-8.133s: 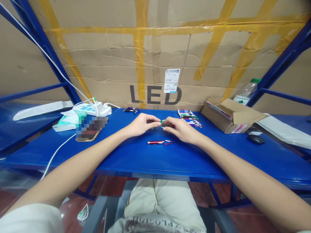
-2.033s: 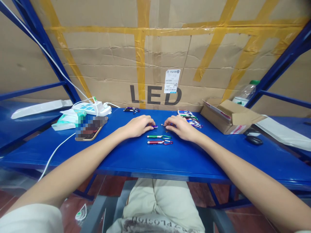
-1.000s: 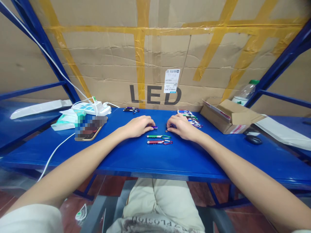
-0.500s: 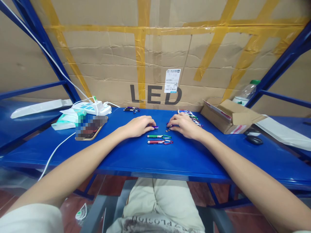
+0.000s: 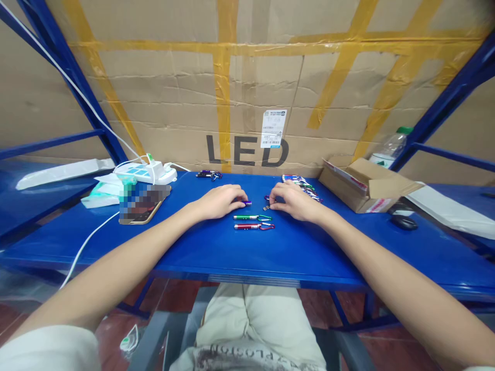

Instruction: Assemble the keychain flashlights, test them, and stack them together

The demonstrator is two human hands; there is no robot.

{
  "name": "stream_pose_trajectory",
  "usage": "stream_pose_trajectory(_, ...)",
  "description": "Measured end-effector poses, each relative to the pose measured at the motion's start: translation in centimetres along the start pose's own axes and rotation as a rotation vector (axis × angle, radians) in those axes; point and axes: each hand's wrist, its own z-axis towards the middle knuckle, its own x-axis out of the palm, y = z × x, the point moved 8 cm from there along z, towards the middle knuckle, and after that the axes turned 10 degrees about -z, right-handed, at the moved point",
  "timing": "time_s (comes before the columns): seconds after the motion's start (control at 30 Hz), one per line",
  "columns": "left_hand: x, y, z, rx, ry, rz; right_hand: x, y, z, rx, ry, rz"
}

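Observation:
My left hand (image 5: 223, 201) is closed round a small purple penlight tube (image 5: 248, 203), and only its end shows past my fingertips. Opposite it, my right hand (image 5: 291, 199) rests on the table with thumb and fingers pinched together; what they hold, if anything, is too small to make out. Small button cells (image 5: 266, 208) lie by its fingertips, and a purple piece (image 5: 266, 198) shows just beside them. Nearer to me lie a green penlight (image 5: 247, 218) and a red penlight (image 5: 247, 226), side by side, each with a carabiner clip at its right end.
Several penlights (image 5: 296, 179) lie in a row behind my right hand. More dark penlights (image 5: 209, 174) are at the back. To the left are a phone (image 5: 145, 205) and a power strip (image 5: 154, 172); to the right, an open cardboard box (image 5: 363, 190) and a black mouse (image 5: 404, 222).
The fingers of my right hand have shifted slightly to the right, away from the button cells, and drawn closer together. My left hand stays in place with the purple tube.

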Motion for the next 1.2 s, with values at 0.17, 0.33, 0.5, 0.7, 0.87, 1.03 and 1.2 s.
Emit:
stream_pose_trajectory(0.17, -0.2, -0.1, -0.1, -0.019, -0.005, -0.019, -0.1, -0.1, -0.1, -0.014, 0.050, 0.009)
stream_pose_trajectory(0.33, -0.3, -0.3, -0.1, -0.005, -0.018, -0.031, -0.5, 0.6, -0.1, -0.053, 0.012, 0.062)
stream_pose_trajectory(0.5, -0.6, -0.6, 0.0, 0.011, -0.056, -0.094, -0.2, 2.0, -0.1, -0.111, 0.019, 0.054)
stream_pose_trajectory(0.7, -0.8, -0.8, 0.1, 0.012, -0.079, -0.187, -0.3, 3.0, -0.1, -0.122, 0.001, 0.085)
stream_pose_trajectory(0.87, -0.6, -0.5, 0.2, 0.011, -0.093, -0.245, -0.3, 3.0, -0.1, -0.074, 0.000, 0.145)
stream_pose_trajectory(1.03, -0.4, -0.3, 0.3, -0.011, -0.093, -0.326, -0.2, 2.9, -0.1, -0.036, 0.002, 0.150)
stream_pose_trajectory(1.2, -0.3, -0.3, 0.3, -0.038, -0.109, -0.396, -0.7, 2.9, -0.2, -0.023, -0.057, 0.166)
